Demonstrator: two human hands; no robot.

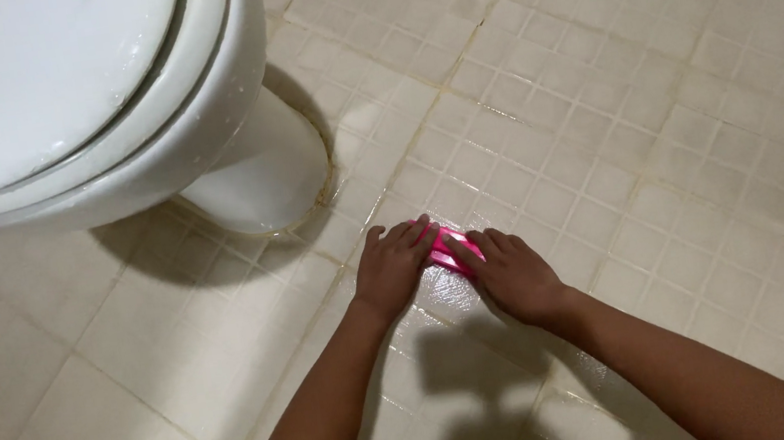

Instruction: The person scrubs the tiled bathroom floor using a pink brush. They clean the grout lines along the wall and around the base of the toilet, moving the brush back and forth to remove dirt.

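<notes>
Down on the tiled floor [659, 104], both hands meet over a small pink scrubbing pad or brush [449, 248], which lies flat on the wet, glossy tiles just out from the foot of the white toilet [144, 101]. Only a strip of pink shows between the hands, so its exact kind cannot be told. The left hand [393, 268] covers its near-toilet end and the right hand [512, 275] covers the other end. Two hands stacked on one small thing suggest that weight is being put through it onto the floor, and the straight forearms fit that reading.

The left fingers [406, 235] lie nearly straight and close together, laid flat over the pad's top, not curled around it. The right fingers [484, 241] are likewise extended and held side by side, tips resting on the pink surface. Neither hand pinches; both press palm-down. A dark stain rings the toilet's base [261, 182] where it meets the floor.
</notes>
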